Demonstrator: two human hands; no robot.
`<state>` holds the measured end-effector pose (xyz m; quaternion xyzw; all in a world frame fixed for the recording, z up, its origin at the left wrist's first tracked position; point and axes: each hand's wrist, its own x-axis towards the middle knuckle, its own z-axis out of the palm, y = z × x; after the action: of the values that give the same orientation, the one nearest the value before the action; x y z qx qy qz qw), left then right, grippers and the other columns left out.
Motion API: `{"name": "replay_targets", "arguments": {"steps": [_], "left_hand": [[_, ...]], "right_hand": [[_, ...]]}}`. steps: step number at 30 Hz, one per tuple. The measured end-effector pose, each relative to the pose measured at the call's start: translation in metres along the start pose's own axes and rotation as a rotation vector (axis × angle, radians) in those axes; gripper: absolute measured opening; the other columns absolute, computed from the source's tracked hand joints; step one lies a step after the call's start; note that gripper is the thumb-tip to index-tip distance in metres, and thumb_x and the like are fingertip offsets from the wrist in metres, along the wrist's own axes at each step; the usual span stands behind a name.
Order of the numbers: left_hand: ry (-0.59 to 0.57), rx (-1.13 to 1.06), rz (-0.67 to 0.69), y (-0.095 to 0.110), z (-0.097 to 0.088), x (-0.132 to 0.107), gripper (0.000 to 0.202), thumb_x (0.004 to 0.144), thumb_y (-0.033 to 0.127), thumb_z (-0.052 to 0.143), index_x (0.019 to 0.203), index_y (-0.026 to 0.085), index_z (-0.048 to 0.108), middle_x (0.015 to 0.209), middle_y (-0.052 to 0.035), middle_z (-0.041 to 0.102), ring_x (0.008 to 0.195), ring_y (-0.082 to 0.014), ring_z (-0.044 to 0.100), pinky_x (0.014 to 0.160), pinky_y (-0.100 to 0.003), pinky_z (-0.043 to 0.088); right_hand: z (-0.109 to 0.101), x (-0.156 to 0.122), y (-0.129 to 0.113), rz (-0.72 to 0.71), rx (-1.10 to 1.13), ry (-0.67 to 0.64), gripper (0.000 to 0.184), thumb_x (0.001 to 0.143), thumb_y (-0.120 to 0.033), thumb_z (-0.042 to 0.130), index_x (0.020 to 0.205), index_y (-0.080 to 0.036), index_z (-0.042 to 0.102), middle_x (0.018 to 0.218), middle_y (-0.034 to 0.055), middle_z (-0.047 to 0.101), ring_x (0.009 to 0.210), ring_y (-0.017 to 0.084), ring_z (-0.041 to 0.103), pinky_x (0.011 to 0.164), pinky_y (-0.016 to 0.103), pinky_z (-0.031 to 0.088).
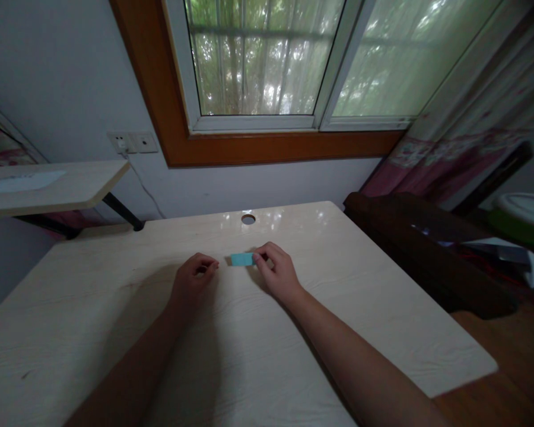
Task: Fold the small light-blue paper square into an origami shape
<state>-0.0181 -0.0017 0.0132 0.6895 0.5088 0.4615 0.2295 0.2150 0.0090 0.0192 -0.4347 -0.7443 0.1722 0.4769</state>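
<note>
A small teal strip of what looks like paper is held above the desk, with a faint line across its middle. My right hand pinches its right end between thumb and forefinger, and the fingertips cover that end. To the left of the strip, a short gap away, is my left hand. Its thumb and forefinger are brought together at the tips, with nothing visible between them. Both forearms reach in over the pale wood-grain desk from the near side.
A round cable hole lies near the desk's back edge. At the left a raised shelf on black legs carries a sheet of paper. Behind are a wall socket and a window. Dark wooden furniture stands right of the desk.
</note>
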Motion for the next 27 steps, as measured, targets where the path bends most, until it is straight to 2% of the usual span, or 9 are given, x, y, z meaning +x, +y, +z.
{"name": "replay_targets", "arguments": {"steps": [4,9,13,17,23,27], "left_hand": [[0.020,-0.043,-0.014,0.000,0.001,0.000,0.015,0.088,0.032,0.058,0.082,0.019,0.064,0.082,-0.0020,0.064,0.075,-0.0143,0.062,0.067,-0.025,0.053],[-0.085,-0.040,0.064,0.003,0.004,0.000,0.015,0.089,0.033,0.059,0.094,0.020,0.066,0.093,-0.0046,0.064,0.080,-0.0147,0.063,0.068,-0.026,0.054],[-0.182,0.031,0.133,0.006,0.005,-0.001,0.016,0.090,0.033,0.058,0.088,0.019,0.066,0.086,-0.0043,0.064,0.076,-0.0148,0.061,0.070,-0.027,0.052],[-0.226,0.100,0.193,0.008,0.006,-0.003,0.017,0.092,0.030,0.055,0.082,0.018,0.064,0.080,-0.0041,0.062,0.074,-0.0149,0.058,0.071,-0.027,0.050],[-0.231,0.169,0.275,0.002,0.009,-0.005,0.015,0.091,0.029,0.056,0.084,0.019,0.065,0.081,-0.0046,0.062,0.076,-0.0160,0.057,0.073,-0.029,0.049],[-0.231,0.166,0.266,0.004,0.007,-0.005,0.016,0.092,0.028,0.055,0.083,0.019,0.064,0.080,-0.0047,0.062,0.076,-0.0161,0.057,0.074,-0.030,0.049]], "right_hand": [[0.001,0.000,0.001,-0.004,0.012,-0.018,0.012,0.091,-0.023,0.054,0.082,-0.019,0.060,0.075,0.0028,0.058,0.072,0.016,0.054,0.067,0.028,0.042],[0.004,-0.001,-0.005,-0.075,0.046,-0.092,0.013,0.092,-0.023,0.052,0.082,-0.019,0.060,0.076,0.0030,0.058,0.074,0.016,0.055,0.068,0.029,0.043],[0.005,-0.002,-0.008,-0.128,0.047,-0.158,0.012,0.092,-0.022,0.051,0.085,-0.020,0.060,0.079,0.0041,0.060,0.076,0.016,0.056,0.071,0.029,0.045],[0.007,-0.002,-0.008,-0.167,0.020,-0.201,0.009,0.090,-0.022,0.054,0.090,-0.020,0.062,0.082,0.0048,0.063,0.081,0.018,0.058,0.075,0.031,0.046],[0.010,-0.002,-0.010,-0.263,-0.046,-0.263,0.009,0.089,-0.020,0.056,0.091,-0.021,0.064,0.085,0.0064,0.065,0.082,0.019,0.059,0.078,0.033,0.047],[0.010,-0.002,-0.011,-0.260,-0.050,-0.241,0.009,0.089,-0.020,0.055,0.089,-0.021,0.064,0.082,0.0060,0.065,0.080,0.019,0.059,0.076,0.032,0.047]]}}
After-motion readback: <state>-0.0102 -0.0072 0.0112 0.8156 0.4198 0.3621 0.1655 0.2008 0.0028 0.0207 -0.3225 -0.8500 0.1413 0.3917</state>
